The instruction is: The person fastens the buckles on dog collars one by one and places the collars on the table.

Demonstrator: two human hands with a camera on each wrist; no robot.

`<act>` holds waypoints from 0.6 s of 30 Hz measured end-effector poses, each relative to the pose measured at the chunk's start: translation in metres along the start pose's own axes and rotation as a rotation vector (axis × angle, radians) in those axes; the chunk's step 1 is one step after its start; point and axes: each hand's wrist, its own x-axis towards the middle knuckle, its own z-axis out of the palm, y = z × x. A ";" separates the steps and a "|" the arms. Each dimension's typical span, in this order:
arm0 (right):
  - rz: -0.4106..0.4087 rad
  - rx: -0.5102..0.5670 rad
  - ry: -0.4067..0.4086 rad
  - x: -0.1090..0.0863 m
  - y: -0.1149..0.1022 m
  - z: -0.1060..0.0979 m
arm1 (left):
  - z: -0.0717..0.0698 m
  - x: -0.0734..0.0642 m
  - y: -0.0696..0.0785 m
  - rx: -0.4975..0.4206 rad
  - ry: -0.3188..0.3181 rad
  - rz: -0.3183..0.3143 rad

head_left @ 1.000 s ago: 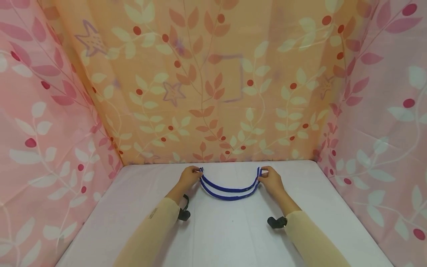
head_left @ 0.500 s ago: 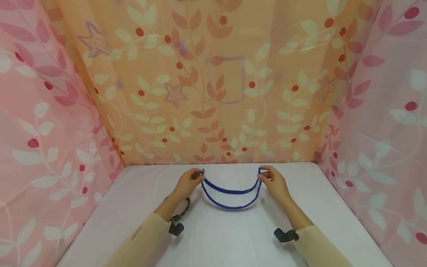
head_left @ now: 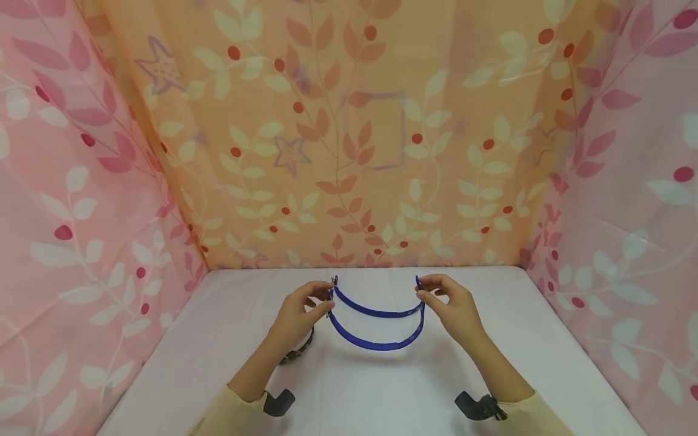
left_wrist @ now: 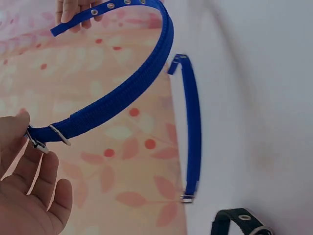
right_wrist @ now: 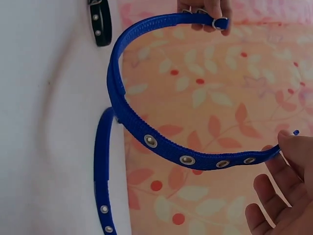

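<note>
Sleeve print (head_left: 197, 426): too small to read
Blue collar (left_wrist: 115, 103): raised above white table (head_left: 371, 399)
Left hand (head_left: 294, 312): pinching buckle end
Right hand (head_left: 455, 303): pinching eyeleted end
Second collar (left_wrist: 193, 122): blue, lying behind
Dark collar (right_wrist: 101, 27): partly behind left forearm (head_left: 257, 362)

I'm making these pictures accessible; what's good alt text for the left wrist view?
A left hand pinches the buckle end of a blue strap; a right hand holds the other. Another blue strap rests on a white table, with part of a black strap at bottom right.
</note>
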 end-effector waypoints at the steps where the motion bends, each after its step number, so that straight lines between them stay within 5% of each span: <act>1: -0.003 -0.004 -0.007 -0.002 -0.004 0.000 | 0.000 -0.003 0.004 0.008 0.001 0.011; 11: -0.159 -0.049 -0.061 -0.018 -0.036 0.007 | 0.001 -0.026 0.040 0.071 0.069 0.161; 15: -0.268 -0.041 -0.100 -0.019 -0.045 0.010 | 0.002 -0.030 0.050 0.023 0.088 0.149; 18: -0.337 -0.060 -0.130 -0.020 -0.052 0.014 | 0.003 -0.034 0.059 -0.042 0.075 0.083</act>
